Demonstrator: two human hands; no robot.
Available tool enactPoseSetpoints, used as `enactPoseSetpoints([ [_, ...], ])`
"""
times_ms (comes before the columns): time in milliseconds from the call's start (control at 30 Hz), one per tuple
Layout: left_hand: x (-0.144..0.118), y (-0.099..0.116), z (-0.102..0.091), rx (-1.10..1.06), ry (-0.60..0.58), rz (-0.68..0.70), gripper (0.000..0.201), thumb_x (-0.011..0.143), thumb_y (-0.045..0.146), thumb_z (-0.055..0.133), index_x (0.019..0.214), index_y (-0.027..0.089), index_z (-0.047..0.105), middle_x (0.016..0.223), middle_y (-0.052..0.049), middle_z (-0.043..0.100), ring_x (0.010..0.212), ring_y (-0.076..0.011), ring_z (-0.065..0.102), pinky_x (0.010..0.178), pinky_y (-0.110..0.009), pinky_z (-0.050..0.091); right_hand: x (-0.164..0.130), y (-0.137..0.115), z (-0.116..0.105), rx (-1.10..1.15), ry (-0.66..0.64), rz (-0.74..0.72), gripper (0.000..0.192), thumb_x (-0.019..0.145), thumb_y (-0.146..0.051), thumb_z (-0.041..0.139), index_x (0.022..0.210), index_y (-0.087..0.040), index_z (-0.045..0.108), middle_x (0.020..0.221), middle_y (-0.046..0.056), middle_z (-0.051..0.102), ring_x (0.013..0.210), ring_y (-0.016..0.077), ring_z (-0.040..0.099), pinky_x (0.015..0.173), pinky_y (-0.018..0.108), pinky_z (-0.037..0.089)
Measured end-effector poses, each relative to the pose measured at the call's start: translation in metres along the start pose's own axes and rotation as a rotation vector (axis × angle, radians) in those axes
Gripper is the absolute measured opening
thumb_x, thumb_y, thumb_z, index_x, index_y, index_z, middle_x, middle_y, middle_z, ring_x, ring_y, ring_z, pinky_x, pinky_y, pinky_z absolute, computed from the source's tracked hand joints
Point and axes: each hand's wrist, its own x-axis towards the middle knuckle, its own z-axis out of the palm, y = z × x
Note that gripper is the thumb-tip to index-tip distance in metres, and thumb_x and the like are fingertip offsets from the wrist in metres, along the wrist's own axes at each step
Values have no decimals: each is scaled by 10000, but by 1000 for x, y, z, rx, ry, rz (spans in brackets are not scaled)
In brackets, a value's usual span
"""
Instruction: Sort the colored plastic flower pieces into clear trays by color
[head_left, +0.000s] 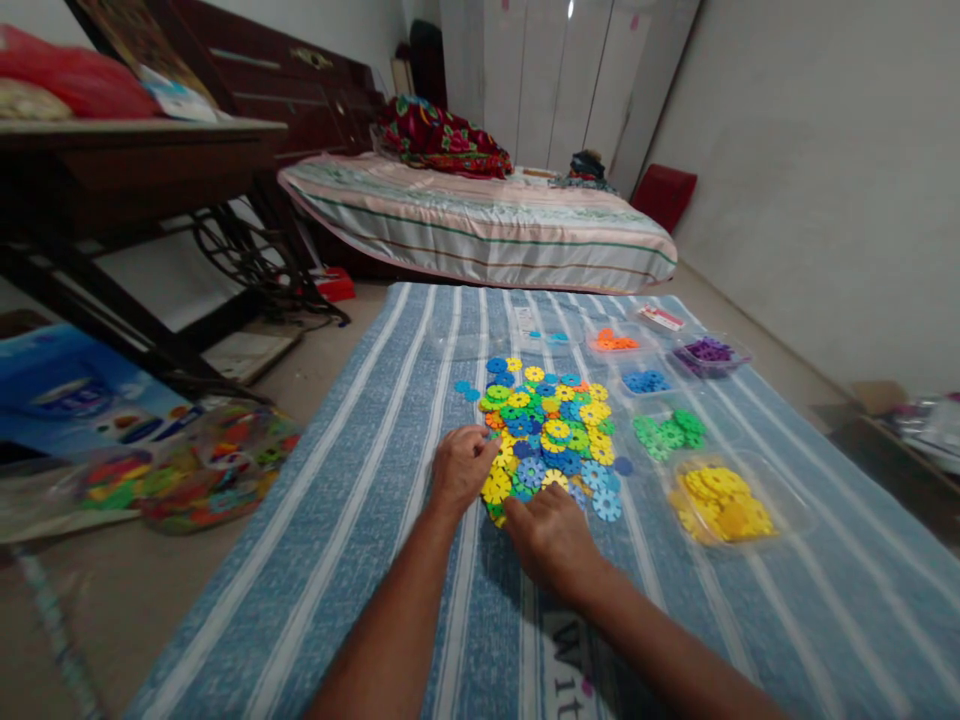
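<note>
A heap of notched plastic discs [556,432] lay mid-table on a blue-and-white striped cloth [345,520]. The left hand [460,465] was at its left edge; the right hand [553,540], at the near edge, blocked some discs from sight. Both had bent fingers, though whether either gripped a disc I could not tell. Clear plastic tubs [793,508] of colour-sorted discs stood to the right and behind. Beyond was a bed [487,220]; leftward, a treadle table [135,170].
</note>
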Motion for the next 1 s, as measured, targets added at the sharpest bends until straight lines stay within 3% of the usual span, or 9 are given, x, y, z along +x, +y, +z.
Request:
enactPoseSetpoints([
  [167,0,-1,1,1,5,17,331,804,295,622,506,228,495,911,-47,753,881,-208,681,868,-367,521,7,1,20,-45,126,-27,121,918,-131,508,875,-161,617,676,52,682,650,172,582,668,304,290],
  [400,-1,-6,5,2,36,43,322,803,291,634,516,223,506,901,-42,756,857,-187,685,838,-341,527,8,12,45,-111,522,-135,173,855,-107,568,707,-189,531,528,2,566,553,158,483,649,322,261],
  [567,-1,-6,5,11,48,58,316,799,294,639,517,227,513,900,-42,755,854,-193,686,839,-348,532,11,10,43,-130,502,-71,96,859,-166,596,775,-173,549,542,14,595,535,161,491,655,333,256],
  [833,-1,-6,5,8,46,74,333,805,290,631,509,222,496,891,-53,758,844,-198,689,822,-349,532,9,16,45,-135,561,-95,192,813,-65,557,680,-192,499,524,0,568,536,152,484,667,326,262],
  [1000,-1,-6,6,10,53,67,332,803,287,638,511,221,494,896,-56,760,849,-202,691,819,-354,531,5,21,37,-110,494,-3,99,874,-228,593,788,-188,566,563,0,623,542,168,543,670,328,278],
])
